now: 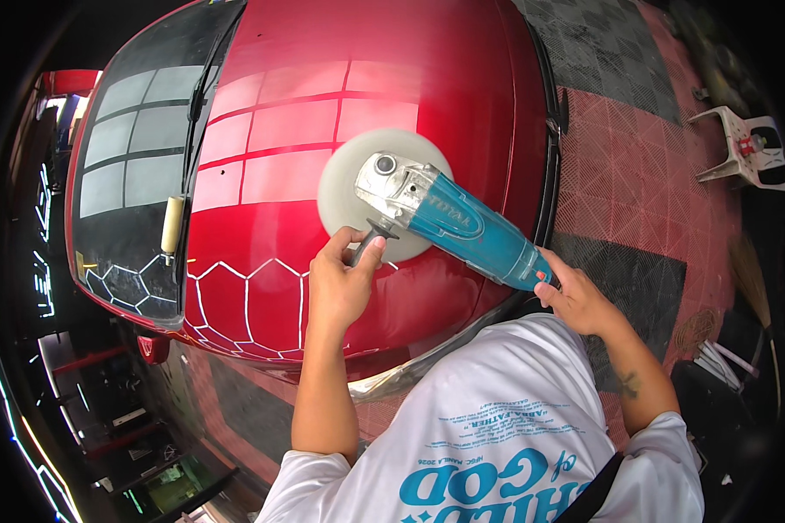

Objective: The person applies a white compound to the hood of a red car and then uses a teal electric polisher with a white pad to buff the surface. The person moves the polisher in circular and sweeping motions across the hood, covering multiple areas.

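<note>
A teal electric car polisher (471, 228) with a silver metal head lies across the red car hood (275, 235). Its wide, pale round pad (344, 187) rests flat against the paint or just over it; the gap cannot be made out. My left hand (344, 277) is closed around the black side handle (372, 239) near the pad. At the rear end of the body, my right hand (574, 295) grips the polisher by its tail. Window panes and white hexagon light lines reflect in the glossy hood.
A cream bottle (173, 225) sits on the dark windshield (118, 187) beside the wiper. Red and grey floor tiles (619, 148) run past the car's front. A white stool (731, 150) with small items and a broom (752, 283) stand at the right.
</note>
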Motion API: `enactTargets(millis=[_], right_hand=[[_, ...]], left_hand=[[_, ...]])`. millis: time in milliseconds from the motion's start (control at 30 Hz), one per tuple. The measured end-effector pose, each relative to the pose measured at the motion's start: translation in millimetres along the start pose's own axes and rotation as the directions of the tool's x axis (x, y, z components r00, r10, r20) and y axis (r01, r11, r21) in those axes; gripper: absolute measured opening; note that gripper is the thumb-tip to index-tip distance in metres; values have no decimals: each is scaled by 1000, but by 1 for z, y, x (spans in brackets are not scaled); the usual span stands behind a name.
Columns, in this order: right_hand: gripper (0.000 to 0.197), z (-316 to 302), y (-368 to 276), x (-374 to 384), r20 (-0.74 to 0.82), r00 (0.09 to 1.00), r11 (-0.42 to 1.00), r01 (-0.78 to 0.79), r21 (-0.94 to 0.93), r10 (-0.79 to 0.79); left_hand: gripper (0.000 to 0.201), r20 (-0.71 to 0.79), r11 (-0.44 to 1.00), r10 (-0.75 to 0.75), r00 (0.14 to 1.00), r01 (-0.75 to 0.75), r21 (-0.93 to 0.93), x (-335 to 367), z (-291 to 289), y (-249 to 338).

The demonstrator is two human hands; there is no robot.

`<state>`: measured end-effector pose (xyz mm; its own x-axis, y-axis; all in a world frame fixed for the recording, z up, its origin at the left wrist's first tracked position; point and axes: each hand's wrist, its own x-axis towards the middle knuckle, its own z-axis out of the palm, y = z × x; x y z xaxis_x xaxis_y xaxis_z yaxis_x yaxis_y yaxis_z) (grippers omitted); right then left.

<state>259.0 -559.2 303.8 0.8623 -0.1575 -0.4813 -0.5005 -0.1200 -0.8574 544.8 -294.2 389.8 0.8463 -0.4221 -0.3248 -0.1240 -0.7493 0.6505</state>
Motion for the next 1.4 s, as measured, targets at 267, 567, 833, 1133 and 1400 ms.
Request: enactTargets(millis=[267,567,833,1133,1400], right_hand=[[79,8,9,-1,4,999,999,42,-26,-42],[78,0,10,-1,43,998,997,46,-62,-44],[80,-1,21,0,82,992,988,106,-108,-97],[84,63,-22,2,198,969,962,185,-201,-145],[80,64,-80,20,130,987,912,141,-386,-98]], left_hand=[[34,-22,1000,-25,999,24,-5,-13,1,-13],[32,-48,998,-48,998,46,-44,-25,6,-15],[38,-81,990,-122,989,115,-85,-45,9,-14],[27,-180,932,-206,962,137,-335,-109,-34,-98],[21,-178,909,-133,975,48,-413,-85,-56,-133]])
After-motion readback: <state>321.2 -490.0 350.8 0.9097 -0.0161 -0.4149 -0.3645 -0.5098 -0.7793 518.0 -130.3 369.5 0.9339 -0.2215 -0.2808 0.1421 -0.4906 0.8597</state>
